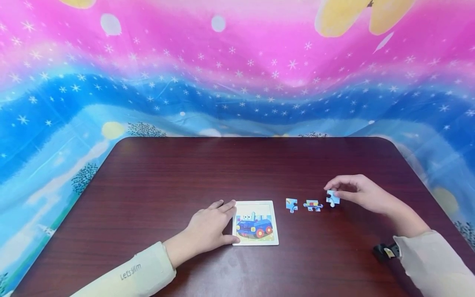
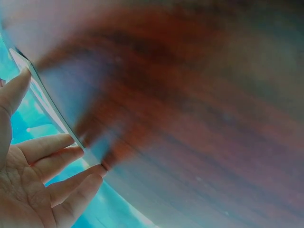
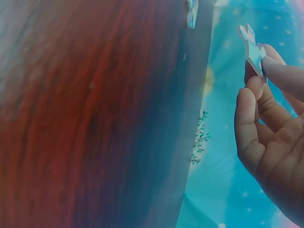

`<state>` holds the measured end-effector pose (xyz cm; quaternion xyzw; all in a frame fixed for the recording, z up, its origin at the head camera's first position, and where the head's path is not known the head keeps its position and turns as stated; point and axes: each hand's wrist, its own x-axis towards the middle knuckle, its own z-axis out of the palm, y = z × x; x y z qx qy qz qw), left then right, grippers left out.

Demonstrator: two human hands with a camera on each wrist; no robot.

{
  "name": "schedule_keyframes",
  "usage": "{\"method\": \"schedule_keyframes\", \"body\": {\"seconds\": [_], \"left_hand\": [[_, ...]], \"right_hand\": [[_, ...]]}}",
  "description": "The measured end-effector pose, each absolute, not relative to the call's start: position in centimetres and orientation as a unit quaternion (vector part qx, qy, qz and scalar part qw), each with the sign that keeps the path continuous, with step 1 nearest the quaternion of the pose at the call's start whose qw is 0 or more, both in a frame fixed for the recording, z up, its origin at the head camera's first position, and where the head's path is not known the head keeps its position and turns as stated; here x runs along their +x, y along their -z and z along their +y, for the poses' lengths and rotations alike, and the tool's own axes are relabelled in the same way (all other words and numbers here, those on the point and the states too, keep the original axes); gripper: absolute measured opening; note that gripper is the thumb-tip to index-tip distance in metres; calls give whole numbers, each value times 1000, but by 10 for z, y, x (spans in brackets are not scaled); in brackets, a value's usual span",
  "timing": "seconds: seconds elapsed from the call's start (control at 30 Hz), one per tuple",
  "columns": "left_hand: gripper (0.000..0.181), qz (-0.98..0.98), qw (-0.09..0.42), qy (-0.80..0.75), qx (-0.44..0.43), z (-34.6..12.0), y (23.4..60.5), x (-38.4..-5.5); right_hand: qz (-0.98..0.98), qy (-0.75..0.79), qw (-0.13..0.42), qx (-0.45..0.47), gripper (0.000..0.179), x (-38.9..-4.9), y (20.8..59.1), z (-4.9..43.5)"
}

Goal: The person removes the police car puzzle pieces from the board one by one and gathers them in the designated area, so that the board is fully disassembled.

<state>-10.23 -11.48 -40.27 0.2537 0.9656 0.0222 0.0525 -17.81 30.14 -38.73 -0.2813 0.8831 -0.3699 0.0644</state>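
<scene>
Left of centre on the worktop (image 1: 185,165), left hand (image 1: 208,227) with fingers nearly straight, touching the left edge of the tray (image 1: 259,243) without grasping. Just beside those fingertips, the tray, lying flat with a car picture (image 1: 245,225) inside; likely light, stiff and apt to slide, so best steadied by the rim. Further right, apart from each other on the worktop, a pale-blue piece (image 1: 291,204), then a red-and-yellow piece (image 1: 313,204). Probably thin, rigid and nearly weightless, with narrow tabs easiest to damage; lift by opposite edges of the body. Farthest right, right hand (image 1: 361,192) closed at the tips, pinching the held piece (image 1: 332,197), tilted, between thumb and fingers.
</scene>
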Motion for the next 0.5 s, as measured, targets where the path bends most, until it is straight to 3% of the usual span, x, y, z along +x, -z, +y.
{"method": "schedule_keyframes", "body": {"seconds": [0.5], "left_hand": [[80, 965, 57, -23, 255, -115, 401, -102]], "right_hand": [[874, 359, 111, -310, 19, -184, 402, 307]]}}
